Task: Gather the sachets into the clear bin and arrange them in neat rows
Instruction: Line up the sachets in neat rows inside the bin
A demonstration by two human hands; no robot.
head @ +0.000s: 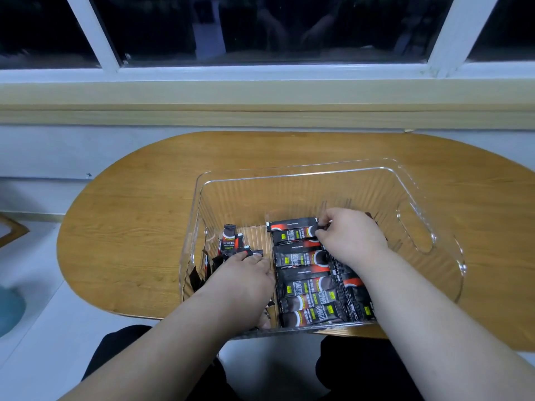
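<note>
1. The right hand (350,241) pinches the end of the far sachet (292,227), which heads the neat row (301,273) inside the clear bin (405,180). A sharp tug could skew its neighbours.
2. The left hand (246,279) lies over the loose sachets (231,241) at the bin's left. I cannot tell whether it grips or only presses. A careless sweep might scatter them into the row.
3. The bin sits at the near edge of the oval wooden table (130,227), so leaning on it risks a tip.
4. Beyond are a pale sill (260,94) and a dark, white-framed window (260,30).

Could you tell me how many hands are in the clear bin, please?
2. The left hand rests on loose sachets at the bin's left; the right hand pinches the flat row's farthest sachet.
</note>
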